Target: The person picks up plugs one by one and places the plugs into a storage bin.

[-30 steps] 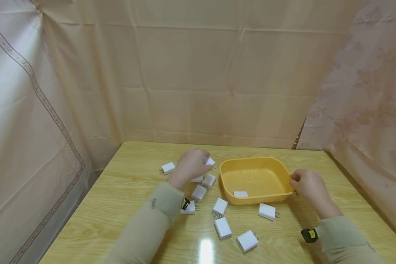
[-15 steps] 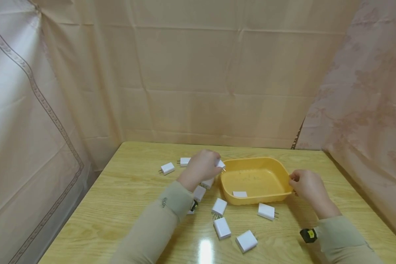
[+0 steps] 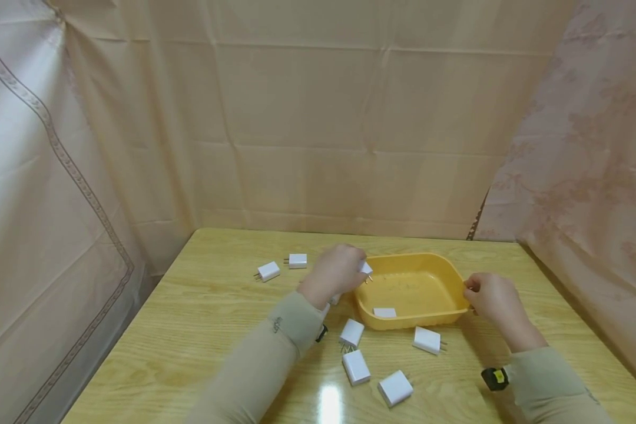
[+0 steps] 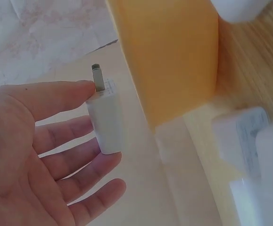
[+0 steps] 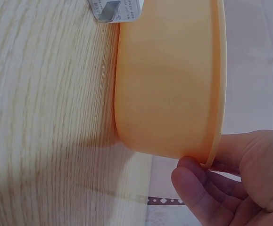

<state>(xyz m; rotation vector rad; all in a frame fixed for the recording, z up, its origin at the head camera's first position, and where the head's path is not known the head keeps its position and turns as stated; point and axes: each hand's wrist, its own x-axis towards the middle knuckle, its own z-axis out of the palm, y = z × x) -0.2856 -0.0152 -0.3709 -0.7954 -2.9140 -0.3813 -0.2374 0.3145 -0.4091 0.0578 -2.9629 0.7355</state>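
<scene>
A white plug-in charger (image 4: 107, 120) is pinched between the thumb and fingers of my left hand (image 3: 336, 272), its metal prongs pointing out past the thumb. That hand is over the left rim of a yellow plastic basin (image 3: 413, 294). At the basin's right end, my right hand (image 3: 497, 300) pinches the rim between thumb and fingers, seen closely in the right wrist view. Inside the basin, near its front wall, lies one white charger (image 3: 384, 312). My left forearm hides part of the group of chargers left of the basin.
Two white chargers (image 3: 297, 261) lie at the back left of the wooden table (image 3: 191, 330). Several more, including one charger (image 3: 396, 388) near the front and another charger (image 3: 427, 340), lie before the basin. Beige cloth (image 3: 307, 118) hangs behind the table.
My left hand has moved right with the charger, from above the scattered chargers to the basin's left rim. The right hand has stayed on the rim.
</scene>
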